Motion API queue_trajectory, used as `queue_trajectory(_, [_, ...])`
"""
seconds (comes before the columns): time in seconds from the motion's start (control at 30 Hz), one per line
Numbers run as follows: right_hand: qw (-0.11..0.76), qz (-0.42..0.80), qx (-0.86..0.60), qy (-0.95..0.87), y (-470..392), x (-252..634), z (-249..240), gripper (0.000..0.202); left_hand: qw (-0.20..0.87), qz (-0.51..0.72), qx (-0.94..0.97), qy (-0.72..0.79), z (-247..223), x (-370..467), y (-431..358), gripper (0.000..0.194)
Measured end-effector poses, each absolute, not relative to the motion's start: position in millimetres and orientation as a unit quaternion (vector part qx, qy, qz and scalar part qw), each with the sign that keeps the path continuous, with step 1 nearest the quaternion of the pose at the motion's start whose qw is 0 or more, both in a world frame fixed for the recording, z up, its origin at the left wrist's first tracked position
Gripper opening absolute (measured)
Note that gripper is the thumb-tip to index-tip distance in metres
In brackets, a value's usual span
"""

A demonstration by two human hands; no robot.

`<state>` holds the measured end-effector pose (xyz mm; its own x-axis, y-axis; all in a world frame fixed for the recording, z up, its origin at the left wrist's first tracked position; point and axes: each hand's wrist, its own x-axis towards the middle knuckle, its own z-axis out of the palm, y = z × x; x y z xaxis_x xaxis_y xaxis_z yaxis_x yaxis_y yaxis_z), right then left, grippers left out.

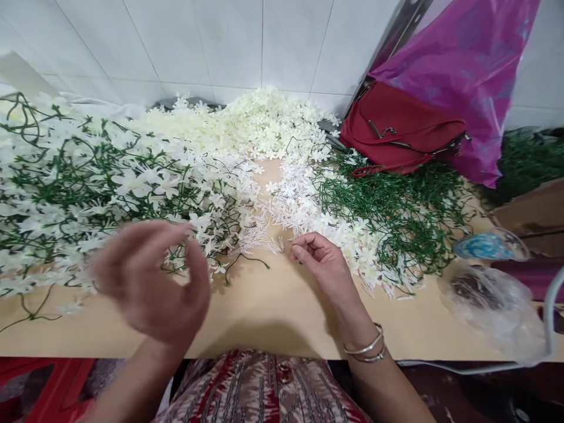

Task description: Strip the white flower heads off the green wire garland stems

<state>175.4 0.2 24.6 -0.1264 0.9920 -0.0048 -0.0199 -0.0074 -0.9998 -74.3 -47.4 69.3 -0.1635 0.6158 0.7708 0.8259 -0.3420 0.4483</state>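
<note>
My left hand point(154, 276) is raised over the left pile, smeared by motion. Its thumb and index finger curve toward each other; whether anything sits between the tips does not show. Behind it lie white artificial flowers on green stems point(136, 182). My right hand point(321, 258), with bangles at the wrist, is closed low over the table, fingertips curled against the thumb. What they pinch, if anything, is too small to make out. Just beyond its fingertips lie thin white stamens point(259, 238) and loose white petals point(299, 194). One green stem point(247, 258) rests between my hands.
Cream blossoms point(268, 120) are heaped by the tiled wall. Green stems point(388, 211) spread on the right, beneath a red bag point(396, 126) and near a purple plastic bag point(462, 76). A clear plastic bag point(497, 311) and cardboard point(537, 211) occupy the right end of the table point(273, 311).
</note>
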Motion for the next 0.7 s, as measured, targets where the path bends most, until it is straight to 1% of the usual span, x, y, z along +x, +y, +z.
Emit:
queue_trajectory(0.03, [0.469,0.525,-0.469,-0.532,0.1,175.4,23.5,0.014,0.125,-0.481,-0.689,-0.527,58.8,-64.8,-49.2,0.052])
queue_trajectory(0.07, [0.469,0.51,-0.478,-0.541,-0.1,175.5,22.0,0.013,0.102,-0.439,-0.745,-0.491,48.8,-55.4,-50.1,0.042])
queue_trajectory(0.13, [0.469,0.468,-0.496,-0.561,-0.2,175.5,18.5,0.01,0.034,-0.343,-0.82,-0.457,31.6,-41.0,-49.5,0.031])
queue_trajectory(0.23, [0.454,0.379,-0.496,-0.636,0.5,173.6,12.1,0.006,0.009,-0.25,-0.85,-0.464,15.5,-35.8,-45.1,0.024])
queue_trajectory(0.27, [0.445,0.343,-0.483,-0.672,1.2,172.2,9.8,0.01,0.009,-0.228,-0.852,-0.47,12.7,-37.3,-43.5,0.024])
queue_trajectory(0.37, [0.403,0.221,-0.44,-0.771,4.4,167.3,3.1,0.03,0.002,-0.18,-0.857,-0.483,10.5,-42.2,-40.0,0.021])
queue_trajectory(0.43, [0.37,0.154,-0.436,-0.806,6.3,165.4,0.6,0.036,-0.013,-0.176,-0.862,-0.475,12.0,-41.0,-38.7,0.019])
queue_trajectory(0.5, [0.343,0.119,-0.449,-0.817,7.1,165.9,1.1,0.031,-0.049,-0.202,-0.864,-0.459,14.6,-35.1,-37.7,0.016])
queue_trajectory(0.6, [0.322,0.109,-0.47,-0.814,6.6,170.1,5.7,0.02,-0.154,-0.281,-0.829,-0.458,18.7,-22.4,-35.5,0.01])
queue_trajectory(0.7, [0.317,0.106,-0.486,-0.808,5.9,174.5,9.0,0.019,-0.256,-0.363,-0.758,-0.477,18.5,-12.9,-32.7,0.005])
